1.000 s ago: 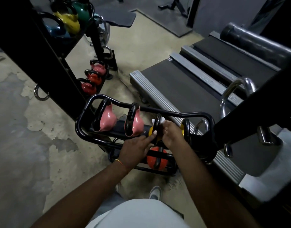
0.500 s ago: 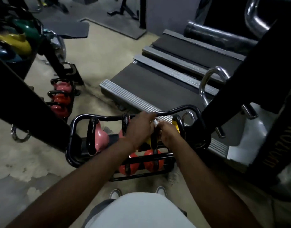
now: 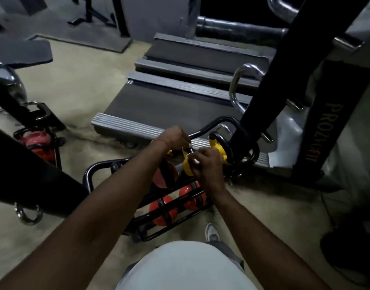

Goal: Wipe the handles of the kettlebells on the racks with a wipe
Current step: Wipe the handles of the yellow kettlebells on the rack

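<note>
Head view: tubular black rack [image 3: 87, 175] holds glossy yellow kettlebells [image 3: 218, 150] above, orange kettlebells [image 3: 162, 211] below. Our right hand [image 3: 208, 166] pinches the white wipe [image 3: 190, 161] on one yellow bell's handle [image 3: 188, 151]; our left hand [image 3: 175, 136] grips the rack rail.

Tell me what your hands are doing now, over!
Left hand steadies yellow kettlebell by its handle. Right hand pinches wipe against that handle. Treadmill post close on the right, not blocking.

Outstretched, the left grip [image 3: 175, 136] and right grip [image 3: 207, 165] curl tight, close together.
</note>
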